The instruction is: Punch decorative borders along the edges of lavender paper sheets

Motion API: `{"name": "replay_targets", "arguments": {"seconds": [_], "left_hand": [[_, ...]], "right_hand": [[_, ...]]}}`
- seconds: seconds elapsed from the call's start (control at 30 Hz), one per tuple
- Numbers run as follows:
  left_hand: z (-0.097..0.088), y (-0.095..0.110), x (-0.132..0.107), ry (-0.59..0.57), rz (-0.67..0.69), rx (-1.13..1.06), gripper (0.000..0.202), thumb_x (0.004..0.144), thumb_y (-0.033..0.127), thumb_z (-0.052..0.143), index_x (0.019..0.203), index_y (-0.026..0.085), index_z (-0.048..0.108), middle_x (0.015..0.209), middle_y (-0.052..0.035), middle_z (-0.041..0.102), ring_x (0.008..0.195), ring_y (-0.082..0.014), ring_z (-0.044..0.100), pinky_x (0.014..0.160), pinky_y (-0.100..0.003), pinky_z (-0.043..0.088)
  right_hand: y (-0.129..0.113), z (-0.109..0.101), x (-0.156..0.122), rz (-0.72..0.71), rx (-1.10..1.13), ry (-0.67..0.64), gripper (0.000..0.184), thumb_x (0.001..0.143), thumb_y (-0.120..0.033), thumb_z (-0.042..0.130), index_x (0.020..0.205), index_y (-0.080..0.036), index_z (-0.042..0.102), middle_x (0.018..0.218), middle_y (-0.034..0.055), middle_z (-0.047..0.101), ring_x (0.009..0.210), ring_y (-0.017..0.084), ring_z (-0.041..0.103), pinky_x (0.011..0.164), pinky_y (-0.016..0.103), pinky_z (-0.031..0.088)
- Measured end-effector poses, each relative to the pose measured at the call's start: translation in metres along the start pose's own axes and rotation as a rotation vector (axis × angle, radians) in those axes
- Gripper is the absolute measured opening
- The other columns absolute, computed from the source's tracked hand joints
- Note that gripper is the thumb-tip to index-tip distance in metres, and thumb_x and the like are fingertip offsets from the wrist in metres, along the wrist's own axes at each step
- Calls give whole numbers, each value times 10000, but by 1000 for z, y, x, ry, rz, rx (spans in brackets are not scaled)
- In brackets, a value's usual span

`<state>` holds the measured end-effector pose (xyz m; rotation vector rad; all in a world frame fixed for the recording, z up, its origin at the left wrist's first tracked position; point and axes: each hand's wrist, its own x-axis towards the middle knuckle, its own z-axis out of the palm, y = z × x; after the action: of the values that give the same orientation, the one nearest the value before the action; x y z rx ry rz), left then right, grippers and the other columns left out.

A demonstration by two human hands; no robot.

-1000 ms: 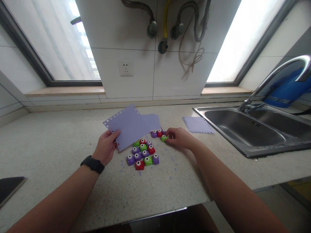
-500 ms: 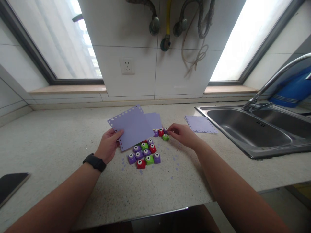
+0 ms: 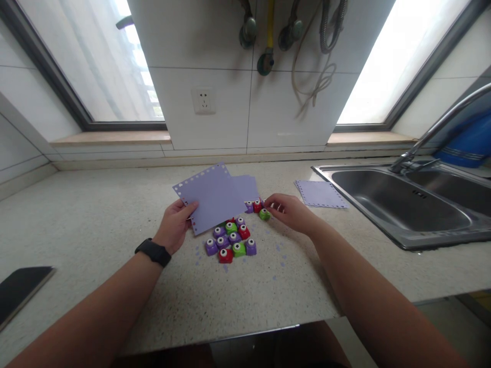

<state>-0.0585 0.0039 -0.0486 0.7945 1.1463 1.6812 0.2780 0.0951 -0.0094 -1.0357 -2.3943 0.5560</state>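
Note:
My left hand (image 3: 178, 225) grips a sheet of purple paper (image 3: 215, 197) by its left edge, thumb on top. Small punched holes run along two sides of this sheet, which is tilted up off the counter. My right hand (image 3: 286, 210) is closed, with its fingertips on a small purple craft punch (image 3: 263, 203) that they mostly cover. Beside those fingers are a red punch (image 3: 257, 206) and a green punch (image 3: 264, 214). Nearer me several purple, red and green craft punches (image 3: 233, 238) stand grouped, some partly hidden under the sheet.
More purple paper (image 3: 247, 187) lies behind the held sheet. A stack of hole-edged purple sheets (image 3: 322, 194) rests by the steel sink (image 3: 383, 204). Paper bits (image 3: 283, 264) dot the stone counter (image 3: 115, 204). A dark flat object (image 3: 25, 286) lies at the left edge.
The whole view has shifted slightly right and up. My right fingertips now cover more of the purple punch; my left hand keeps the same hold on the sheet.

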Motion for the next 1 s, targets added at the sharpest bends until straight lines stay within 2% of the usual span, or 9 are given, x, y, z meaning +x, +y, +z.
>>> {"name": "replay_targets", "arguments": {"seconds": [0.13, 0.23, 0.37, 0.5, 0.67, 0.83, 1.0], "left_hand": [[0, 0, 0, -5, -2, -1, 457, 673, 345, 961, 1067, 182, 798, 1045, -69, 794, 788, -160, 682, 642, -243, 581], [0, -1, 1, -7, 1, -3, 450, 674, 346, 960, 1060, 182, 796, 1016, -60, 793, 780, -160, 681, 633, -239, 577], [0, -1, 2, -19, -1, 3, 460, 677, 352, 962, 1067, 180, 791, 994, -50, 790, 780, -157, 684, 651, -242, 582], [0, 0, 1, -26, -1, 16, 482, 675, 363, 962, 1083, 174, 786, 1023, -62, 798, 796, -163, 698, 682, -254, 586], [0, 0, 0, -28, 3, 33, 488, 669, 372, 962, 1082, 177, 789, 1024, -65, 800, 811, -175, 709, 703, -271, 592], [0, 0, -1, -46, -5, 15, 460, 687, 357, 957, 1082, 184, 796, 1023, -55, 796, 823, -159, 703, 717, -258, 595], [0, -1, 0, -49, -9, 26, 454, 694, 352, 951, 1088, 186, 796, 1024, -52, 798, 814, -158, 703, 716, -258, 595]], "right_hand": [[-5, 2, -1, -24, 37, -16, 180, 942, -179, 628, 1046, -239, 762, 967, 36, 780, 737, 163, 644, 748, 313, 506], [-12, 8, -1, -66, 18, 0, 171, 956, -193, 637, 1056, -249, 764, 1011, 46, 783, 824, 186, 663, 813, 334, 511], [-24, 21, 4, -228, -95, -6, 212, 968, -172, 633, 1126, -247, 752, 1076, 70, 771, 1032, 244, 639, 954, 392, 492], [-31, 33, 9, -344, -222, -82, 277, 988, -179, 618, 1232, -221, 742, 1214, 103, 753, 1116, 283, 591, 1010, 443, 437], [-31, 36, 8, -346, -286, -140, 297, 1018, -298, 634, 1295, -319, 739, 1306, 76, 727, 1168, 319, 542, 979, 470, 373], [-30, 30, 6, -299, -300, -116, 232, 987, -408, 699, 1167, -275, 762, 1211, 84, 752, 1155, 334, 540, 963, 467, 341], [-33, 28, 6, -271, -285, -112, 182, 968, -399, 719, 1060, -243, 732, 1107, 77, 763, 1119, 328, 548, 939, 453, 340]]}}
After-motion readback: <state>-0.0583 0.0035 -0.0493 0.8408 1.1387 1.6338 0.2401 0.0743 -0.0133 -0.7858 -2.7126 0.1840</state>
